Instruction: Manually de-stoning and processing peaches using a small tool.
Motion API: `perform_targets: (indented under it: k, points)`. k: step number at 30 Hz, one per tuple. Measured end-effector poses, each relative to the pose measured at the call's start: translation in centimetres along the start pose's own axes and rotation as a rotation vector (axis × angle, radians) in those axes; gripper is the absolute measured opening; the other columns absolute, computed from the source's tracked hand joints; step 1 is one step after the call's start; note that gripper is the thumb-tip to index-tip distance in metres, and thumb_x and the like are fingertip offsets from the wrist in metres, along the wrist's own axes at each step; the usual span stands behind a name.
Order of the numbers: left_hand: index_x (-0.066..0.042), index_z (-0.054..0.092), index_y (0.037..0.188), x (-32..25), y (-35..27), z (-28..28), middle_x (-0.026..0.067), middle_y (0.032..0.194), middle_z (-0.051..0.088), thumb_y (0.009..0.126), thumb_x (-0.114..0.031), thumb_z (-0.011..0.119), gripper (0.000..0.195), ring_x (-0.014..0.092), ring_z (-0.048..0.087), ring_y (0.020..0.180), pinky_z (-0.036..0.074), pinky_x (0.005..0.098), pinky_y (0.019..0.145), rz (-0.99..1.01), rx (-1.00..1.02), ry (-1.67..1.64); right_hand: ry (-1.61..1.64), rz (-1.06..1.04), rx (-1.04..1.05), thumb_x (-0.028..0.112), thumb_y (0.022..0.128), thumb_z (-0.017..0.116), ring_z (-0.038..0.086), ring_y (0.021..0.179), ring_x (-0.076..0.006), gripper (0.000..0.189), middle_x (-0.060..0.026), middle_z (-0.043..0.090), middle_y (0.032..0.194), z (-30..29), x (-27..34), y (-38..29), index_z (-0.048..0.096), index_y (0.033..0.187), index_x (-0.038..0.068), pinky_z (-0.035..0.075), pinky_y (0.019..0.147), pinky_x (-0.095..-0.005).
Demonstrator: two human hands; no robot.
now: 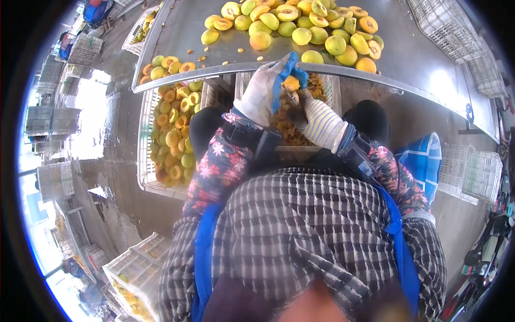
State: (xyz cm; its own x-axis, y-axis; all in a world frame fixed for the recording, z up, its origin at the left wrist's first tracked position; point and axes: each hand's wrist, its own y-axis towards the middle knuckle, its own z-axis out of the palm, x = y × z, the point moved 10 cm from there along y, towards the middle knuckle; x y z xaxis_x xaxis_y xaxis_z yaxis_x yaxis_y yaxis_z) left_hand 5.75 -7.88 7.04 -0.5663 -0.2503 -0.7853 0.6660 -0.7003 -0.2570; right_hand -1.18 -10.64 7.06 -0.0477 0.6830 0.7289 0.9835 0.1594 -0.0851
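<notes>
My left hand (261,90), in a white knit glove with a blue coated palm, holds an orange-fleshed piece of stone fruit (290,83) just off the table's near edge. Close beneath it is my right hand (324,122), in a striped knit glove with darkened fingertips. Its fingers are closed around a small metal tool (295,98) that meets the fruit; the tool's full shape is hidden. Below both hands stands a crate (334,86) holding orange-brown fruit scraps (295,133). Beyond them, many halved yellow-green stone fruits (301,36) are heaped on the metal table (177,38).
A white plastic crate (145,161) of halved fruit stands left of my knees. A few halves (167,66) lie at the table's left corner. To the right are a blue patterned bag or bin (422,161) and white crates (481,173). Wet floor (116,173) stretches left.
</notes>
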Motion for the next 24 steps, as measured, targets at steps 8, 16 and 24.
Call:
perform_targets:
  k: [8, 16, 24]
  points:
    - [0.005, 0.057, 0.099, -0.7, -0.6, -0.1, 0.0085, 0.077, 0.061, 0.091, -0.039, 0.054, 0.046, 0.017, 0.061, 0.071, 0.051, 0.0286, 0.066, 0.276, -0.091, 0.017, 0.769, 0.054, -0.19, 0.007, 0.091, 0.049, 0.051, 0.106, -0.0238, 0.032, -0.0136, 0.056, 0.114, 0.3, -0.5, -1.4, 0.044, 0.122, -0.001, 0.037, 0.095, -0.0329]
    - [0.006, 0.054, 0.1, 0.0, 0.2, 0.2, 0.0107, 0.077, 0.06, 0.095, -0.037, 0.045, 0.044, 0.021, 0.062, 0.07, 0.053, 0.0313, 0.066, 0.127, 0.021, 0.032, 0.953, 0.265, 0.1, 0.02, 0.093, 0.051, 0.053, 0.1, -0.0176, 0.034, -0.0084, 0.057, 0.106, 0.5, 0.3, -2.1, 0.046, 0.122, 0.004, 0.041, 0.089, -0.0308]
    - [0.005, 0.057, 0.093, -0.5, -0.2, -0.7, 0.0116, 0.076, 0.06, 0.093, -0.037, 0.049, 0.043, 0.023, 0.063, 0.069, 0.054, 0.0335, 0.065, 0.176, -0.037, -0.086, 0.961, 0.371, 0.136, 0.028, 0.092, 0.054, 0.059, 0.081, -0.0222, 0.026, -0.0087, 0.06, 0.088, 1.3, -0.5, -2.0, 0.052, 0.102, 0.004, 0.047, 0.071, -0.0351]
